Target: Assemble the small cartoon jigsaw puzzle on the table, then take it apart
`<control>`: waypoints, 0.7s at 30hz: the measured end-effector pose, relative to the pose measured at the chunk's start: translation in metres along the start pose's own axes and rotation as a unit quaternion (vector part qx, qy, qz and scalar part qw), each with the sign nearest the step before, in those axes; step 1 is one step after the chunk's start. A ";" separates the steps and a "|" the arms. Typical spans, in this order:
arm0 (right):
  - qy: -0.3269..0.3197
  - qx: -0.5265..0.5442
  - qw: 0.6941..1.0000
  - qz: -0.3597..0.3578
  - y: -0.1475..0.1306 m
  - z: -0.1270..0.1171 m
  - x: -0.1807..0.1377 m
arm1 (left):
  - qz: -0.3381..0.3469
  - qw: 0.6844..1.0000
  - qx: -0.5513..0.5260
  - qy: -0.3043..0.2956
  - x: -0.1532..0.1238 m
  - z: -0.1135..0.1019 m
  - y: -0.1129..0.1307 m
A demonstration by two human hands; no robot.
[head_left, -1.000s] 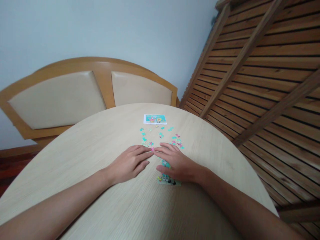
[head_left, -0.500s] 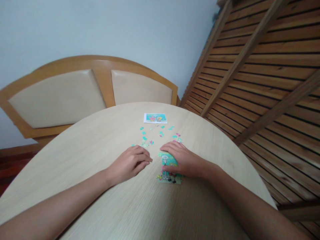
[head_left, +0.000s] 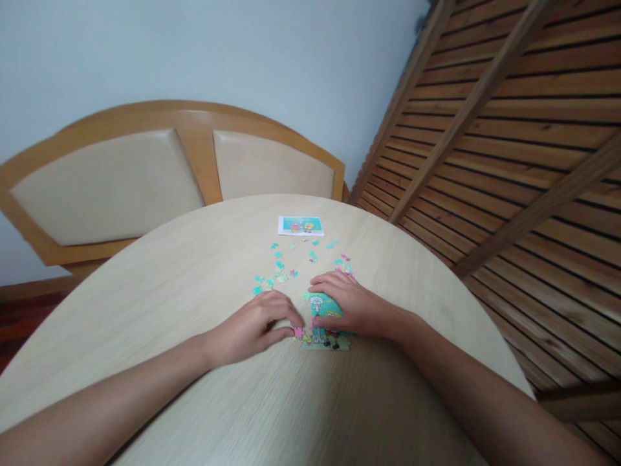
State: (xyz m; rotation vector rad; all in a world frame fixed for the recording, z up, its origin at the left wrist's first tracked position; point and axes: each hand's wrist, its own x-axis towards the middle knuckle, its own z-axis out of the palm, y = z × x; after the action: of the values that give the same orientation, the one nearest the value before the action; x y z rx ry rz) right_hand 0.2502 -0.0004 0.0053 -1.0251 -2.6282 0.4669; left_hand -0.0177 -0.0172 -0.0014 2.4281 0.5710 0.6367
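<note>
A partly assembled jigsaw puzzle [head_left: 319,323] with cartoon figures on a teal ground lies flat on the table. Over its upper right part rests my right hand [head_left: 352,304], fingers stretched out and thumb apart, covering some of the picture. My left hand [head_left: 264,327] is at the puzzle's left side, thumb and fingertips closed on a pink puzzle piece [head_left: 298,332]. That piece is close against the puzzle's lower left edge; whether it is joined, I cannot tell. Loose puzzle pieces [head_left: 279,265] are scattered beyond my hands, mostly teal.
Behind the loose pieces lies a reference picture card [head_left: 301,226] with cartoon figures. More pieces [head_left: 342,261], some pink, sit just beyond my right hand. The round table [head_left: 194,259] has a cushioned wooden chair back [head_left: 189,149] behind it and a slatted wooden panel [head_left: 485,129] at right.
My left hand has moved slightly right and down to the puzzle's left edge, and a pink piece now shows at its fingertips. My right hand stays on the puzzle. The view has shifted slightly.
</note>
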 end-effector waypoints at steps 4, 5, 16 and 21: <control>-0.002 -0.004 1.000 0.003 0.001 0.002 0.001 | 0.009 1.000 0.001 -0.021 0.000 -0.002 0.002; -0.002 -0.005 1.000 0.004 0.001 0.002 0.001 | 0.012 1.000 0.004 -0.026 0.000 -0.002 0.003; 0.001 -0.005 1.000 0.003 0.000 0.001 0.000 | 0.047 0.998 0.035 -0.039 0.000 -0.008 0.007; 0.002 -0.005 1.000 -0.001 0.002 0.002 0.000 | 0.046 0.998 0.033 -0.038 -0.001 -0.008 0.006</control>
State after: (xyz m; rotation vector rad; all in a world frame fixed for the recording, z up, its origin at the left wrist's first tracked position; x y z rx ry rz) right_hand 0.2505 0.0007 0.0032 -1.0257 -2.6289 0.4518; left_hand -0.0216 -0.0185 0.0077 2.5411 0.4573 0.5683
